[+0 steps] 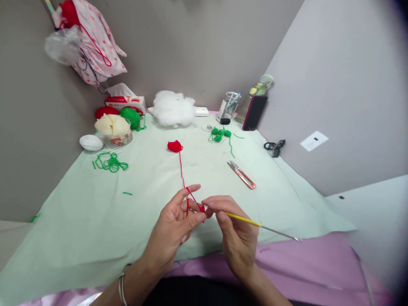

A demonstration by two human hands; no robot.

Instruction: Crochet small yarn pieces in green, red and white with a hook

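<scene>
Your left hand (168, 231), its grip closed to a pinch, holds the small red piece (202, 209) between thumb and fingers, above the middle of the near edge of the table (143, 229). The red strand (181, 170) passes over the raised forefinger, presumably for tension, and leads to the red yarn ball (175, 146), which lies toward the far edge, probably to give a free feed. Your right hand (239, 238), its grip also closed, holds the yellow-handled hook (244, 218) by its handle; one end meets the piece, while the metal shaft points clear toward the right edge, likely leaving the fingers unobstructed. The snips (242, 175) lie right of centre, seemingly within easy reach. White stuffing (174, 109) sits by the far edge, apart from the hands.
</scene>
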